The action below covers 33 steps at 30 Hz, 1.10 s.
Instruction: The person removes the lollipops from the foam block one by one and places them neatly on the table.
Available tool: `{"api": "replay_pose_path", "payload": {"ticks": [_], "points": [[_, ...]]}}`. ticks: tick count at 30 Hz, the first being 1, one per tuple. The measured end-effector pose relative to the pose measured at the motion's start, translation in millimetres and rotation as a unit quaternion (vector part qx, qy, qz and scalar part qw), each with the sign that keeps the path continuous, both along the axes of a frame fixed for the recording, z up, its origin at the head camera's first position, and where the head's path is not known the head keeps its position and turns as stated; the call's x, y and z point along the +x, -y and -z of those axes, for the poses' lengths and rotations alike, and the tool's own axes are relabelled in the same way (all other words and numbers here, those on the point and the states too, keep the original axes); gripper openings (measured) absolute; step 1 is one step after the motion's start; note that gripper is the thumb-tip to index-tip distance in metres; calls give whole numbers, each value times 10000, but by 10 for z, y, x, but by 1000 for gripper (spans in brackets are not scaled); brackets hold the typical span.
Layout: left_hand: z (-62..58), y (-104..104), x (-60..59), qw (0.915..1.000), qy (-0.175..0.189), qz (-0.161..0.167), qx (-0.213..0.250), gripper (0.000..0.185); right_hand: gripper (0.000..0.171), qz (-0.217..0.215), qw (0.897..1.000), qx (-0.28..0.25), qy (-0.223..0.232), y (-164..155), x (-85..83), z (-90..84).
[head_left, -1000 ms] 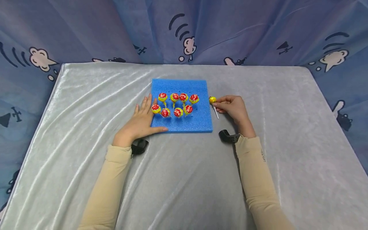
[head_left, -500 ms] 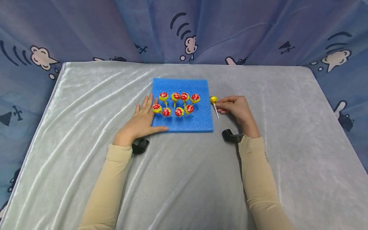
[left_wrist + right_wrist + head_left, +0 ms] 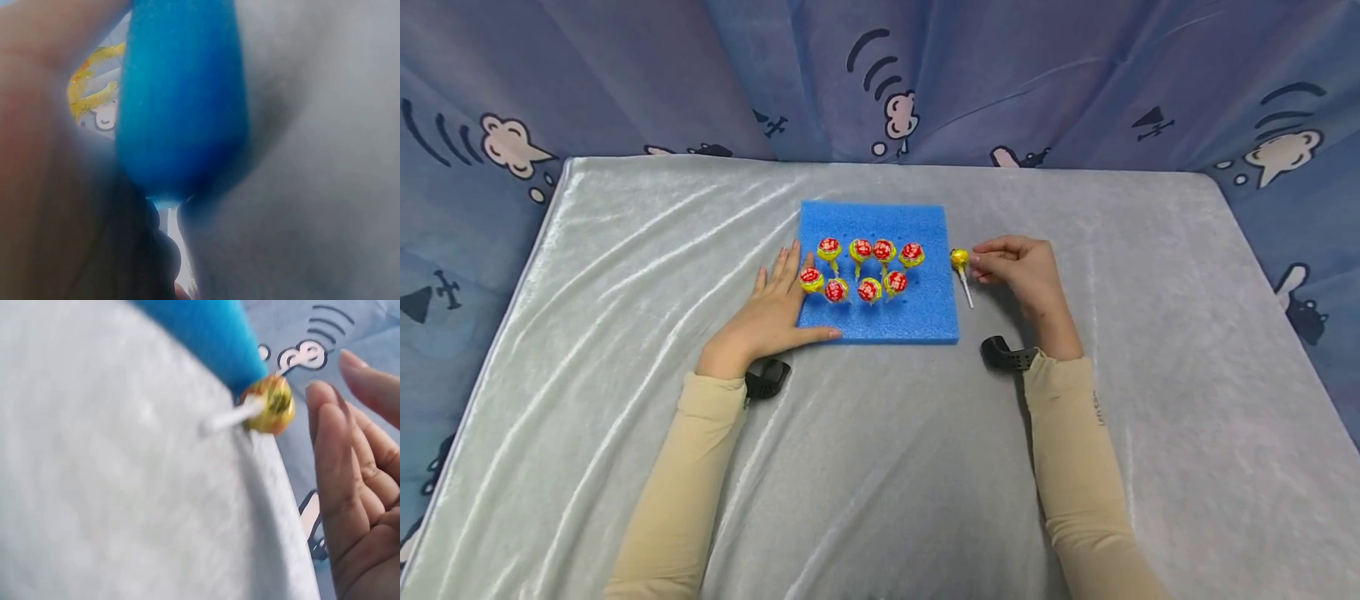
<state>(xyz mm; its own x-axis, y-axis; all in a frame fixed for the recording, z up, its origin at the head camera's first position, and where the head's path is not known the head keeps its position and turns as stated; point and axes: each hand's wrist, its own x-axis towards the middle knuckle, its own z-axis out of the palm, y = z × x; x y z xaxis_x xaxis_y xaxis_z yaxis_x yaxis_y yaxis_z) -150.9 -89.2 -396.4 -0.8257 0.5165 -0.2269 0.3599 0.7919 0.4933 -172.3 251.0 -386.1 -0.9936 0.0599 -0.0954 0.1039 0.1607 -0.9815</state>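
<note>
Both our hands are lying loose, gripping nothing: we're pressing our left hand (image 3: 772, 312) flat w/ straight fingers on the left edge of the blue foam block (image 3: 917, 312), which is sitting mid-table on the grey cloth (image 3: 587, 275). We're hovering our right hand (image 3: 1024, 271), fingers relaxed, just beside the yellow lollipop (image 3: 958, 260) lying on the cloth right of the block, not touching it; eight red-and-yellow lollipops (image 3: 868, 291) are standing in the foam.

Blurry close-up: blue foam block (image 3: 181, 94) fills centre top, left hand (image 3: 50, 156) pressed against its left side. Yellow wrapper (image 3: 94, 84) peeks in upper left. Grey cloth (image 3: 319, 162) covers the right.
</note>
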Motion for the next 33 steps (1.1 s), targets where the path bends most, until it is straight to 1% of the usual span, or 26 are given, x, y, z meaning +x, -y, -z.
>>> {"api": "replay_pose_path", "payload": {"ticks": [3,5,7,9,12,16,19,25,33], "points": [[3,3,-1,10000,-5,1,-4,112,30,-180,9990,-123,-384,71,15,-73],[3,5,-2,10000,-14,9,-10,112,31,-341,9974,-91,-629,134,31,-129],[2,7,-3,10000,-23,23,-15,112,31,-502,9955,-20,-805,197,47,-173],[1,9,-5,10000,-25,29,-14,112,31,-608,9942,46,-889,261,62,-205],[-1,10,-4,10000,-23,40,-10,112,31,-697,9932,261,-892,341,80,-225],[-10,7,4,10000,-34,48,-20,112,31,-817,9927,349,-818,432,90,-210],[-15,6,6,10000,-38,50,-30,112,31,-879,9918,359,-853,494,92,-180],[-17,1,-2,10000,-13,48,-45,112,31,-847,9903,459,-1002,583,91,-115],[-10,4,0,10000,-16,47,-8,112,31,-788,9908,430,-1016,647,95,-31]]}}
